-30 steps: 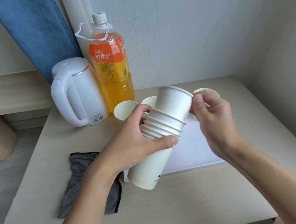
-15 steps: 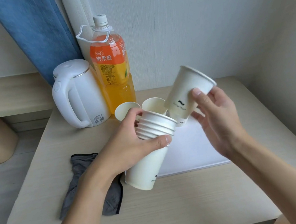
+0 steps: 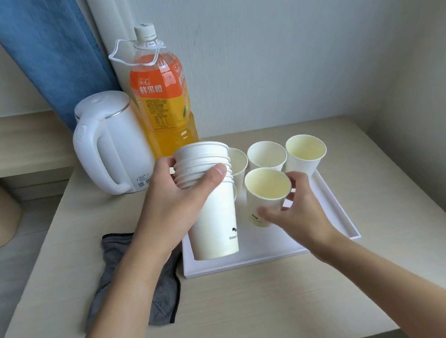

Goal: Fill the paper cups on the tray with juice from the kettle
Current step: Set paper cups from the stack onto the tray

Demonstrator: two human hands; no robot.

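While the left hand [image 3: 189,201] is clamping the nested stack of white paper cups [image 3: 210,199] upright, the right hand [image 3: 292,210] is gripping a single white paper cup [image 3: 266,195], setting it on the flat white tray [image 3: 335,210]; the white plastic kettle [image 3: 111,146] is waiting far left, nearer the left hand.

A second ago my right hand [image 3: 296,210] was only pinching the top cup on the stack [image 3: 210,199]; it has since pulled that cup [image 3: 266,195] free, turned it upright and brought it down onto the tray [image 3: 331,205], in front of the three at the far edge. My left hand [image 3: 181,202] has swung the stack from tilted to upright.
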